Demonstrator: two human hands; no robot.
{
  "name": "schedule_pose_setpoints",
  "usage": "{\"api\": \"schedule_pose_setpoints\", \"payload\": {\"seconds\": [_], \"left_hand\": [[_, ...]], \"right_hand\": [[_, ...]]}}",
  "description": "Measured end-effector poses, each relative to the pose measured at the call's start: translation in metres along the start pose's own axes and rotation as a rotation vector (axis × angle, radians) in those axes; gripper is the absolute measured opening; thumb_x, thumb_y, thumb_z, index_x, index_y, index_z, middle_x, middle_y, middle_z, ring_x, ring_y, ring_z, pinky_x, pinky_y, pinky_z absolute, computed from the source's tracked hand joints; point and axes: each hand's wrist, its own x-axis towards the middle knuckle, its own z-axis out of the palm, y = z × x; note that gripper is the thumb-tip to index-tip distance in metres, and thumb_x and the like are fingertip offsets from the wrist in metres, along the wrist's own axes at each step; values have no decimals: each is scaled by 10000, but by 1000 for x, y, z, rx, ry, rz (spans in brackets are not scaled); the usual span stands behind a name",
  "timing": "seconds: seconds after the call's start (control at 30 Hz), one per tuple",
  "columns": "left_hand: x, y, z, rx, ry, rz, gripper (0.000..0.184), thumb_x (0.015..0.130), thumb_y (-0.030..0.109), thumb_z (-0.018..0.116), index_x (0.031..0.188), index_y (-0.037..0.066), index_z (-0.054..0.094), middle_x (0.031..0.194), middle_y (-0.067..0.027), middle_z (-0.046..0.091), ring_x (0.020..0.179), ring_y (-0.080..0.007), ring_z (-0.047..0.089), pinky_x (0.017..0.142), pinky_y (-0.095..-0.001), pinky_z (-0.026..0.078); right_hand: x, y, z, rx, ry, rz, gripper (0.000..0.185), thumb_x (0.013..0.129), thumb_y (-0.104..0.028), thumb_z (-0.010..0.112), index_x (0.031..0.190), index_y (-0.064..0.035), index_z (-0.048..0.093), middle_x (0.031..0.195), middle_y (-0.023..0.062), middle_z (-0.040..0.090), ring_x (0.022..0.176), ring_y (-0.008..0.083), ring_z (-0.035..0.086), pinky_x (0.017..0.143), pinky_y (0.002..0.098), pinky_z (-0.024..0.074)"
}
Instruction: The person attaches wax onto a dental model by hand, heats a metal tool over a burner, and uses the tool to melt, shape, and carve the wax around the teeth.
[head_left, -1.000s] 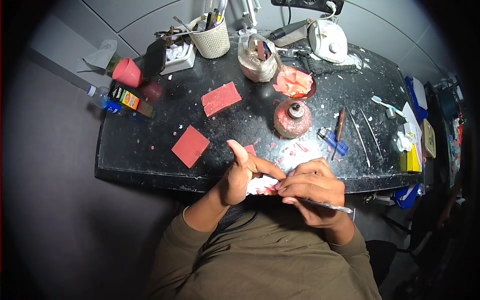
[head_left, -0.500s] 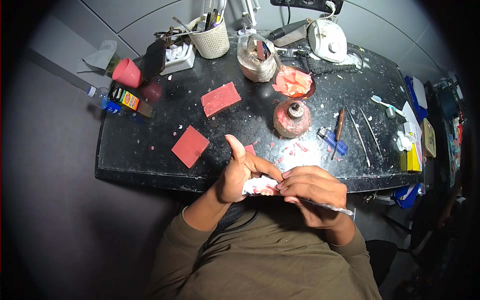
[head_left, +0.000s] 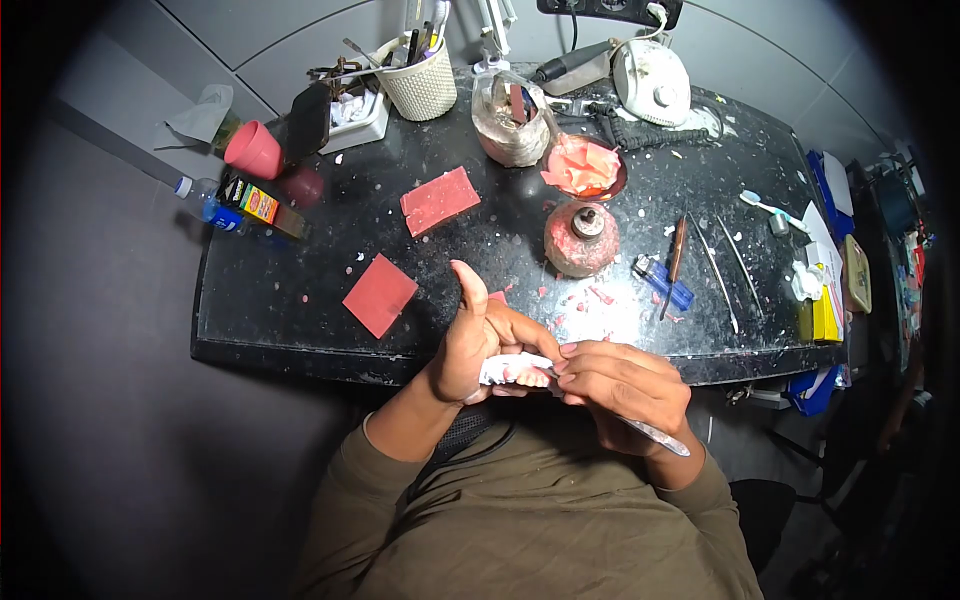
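Note:
Close to my body, before the table's front edge, my left hand (head_left: 466,345) grips a white plaster dental model (head_left: 497,370), its thumb sticking up. Pink wax and a row of teeth (head_left: 532,378) show on the model. My right hand (head_left: 632,388) is closed around a slim metal wax carver (head_left: 657,437), whose handle end sticks out below the palm. The carver's tip is at the right side of the model, partly hidden by my fingers, so I cannot tell exactly where it touches.
Pink wax sheets (head_left: 380,296) lie at left. Beyond my hands stand a spirit burner (head_left: 582,240) and a bowl of wax scraps (head_left: 582,168). A blue lighter (head_left: 664,282) and several thin tools (head_left: 714,275) lie at right. A tool cup (head_left: 420,88) stands at the back.
The carver's handle end has swung down and left, toward my body. The model has tilted slightly, showing more of its teeth. My right hand has shifted a little left.

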Motion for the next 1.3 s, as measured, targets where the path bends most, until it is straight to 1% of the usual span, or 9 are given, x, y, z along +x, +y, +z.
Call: {"api": "schedule_pose_setpoints", "payload": {"seconds": [0.17,0.23,0.67,0.83,1.03,1.13,1.17,1.27,1.3], "left_hand": [[1,3,5,-96,-48,-40,1298,760,885,-90,930,-139,689,765,-171,699,589,-125,626,550,-189,497],[4,5,15,129,152,-53,1317,739,918,-46,948,-177,655,670,-180,660,420,-134,535,370,-222,413],[3,2,7,154,116,-15,1293,777,890,-41,952,-187,653,709,-202,679,453,-141,574,411,-211,456],[5,4,4,-47,12,-94,1281,779,893,-26,955,-188,640,682,-184,666,423,-135,559,382,-209,443],[6,13,17,37,58,-171,1313,746,918,-23,973,-200,629,702,-200,675,403,-121,540,353,-193,408],[7,10,14,95,-53,-134,1328,744,914,-41,1005,-204,627,773,-246,695,393,-122,534,344,-183,390],[8,10,14,95,-54,-132,1328,744,914,-41,1005,-204,627,773,-246,695,393,-122,534,344,-183,390],[6,10,15,271,-81,-55,1339,739,910,-59,1033,-201,627,849,-283,701,456,-119,573,407,-187,438],[5,6,15,238,-37,-55,1313,747,899,-63,1024,-169,649,873,-239,713,588,-130,631,533,-203,483]], "right_hand": [[-3,-2,-1,14,27,52,183,735,33,772,897,38,689,869,135,710,839,283,720,755,352,597],[-2,-3,-2,27,43,98,181,737,31,772,898,35,689,874,136,712,843,283,721,758,351,595],[1,0,-1,109,-4,103,165,744,18,773,890,14,697,861,116,716,821,270,711,759,338,568],[0,0,1,72,-4,86,171,736,32,770,890,12,699,857,127,714,817,271,712,739,332,573],[-4,4,-1,-19,85,24,209,724,40,768,917,27,689,872,157,714,801,282,727,698,335,589],[-12,5,0,235,264,203,57,909,26,627,955,55,611,920,224,709,840,300,734,719,354,589],[-17,8,4,339,350,203,74,989,-15,524,999,56,539,956,276,693,865,324,728,723,371,592],[-24,6,-8,302,347,301,139,1024,-82,493,1037,57,490,967,292,682,895,296,721,729,369,597],[-25,0,-11,532,359,419,114,984,-70,579,1005,39,556,961,243,694,849,269,723,695,340,589]]}}
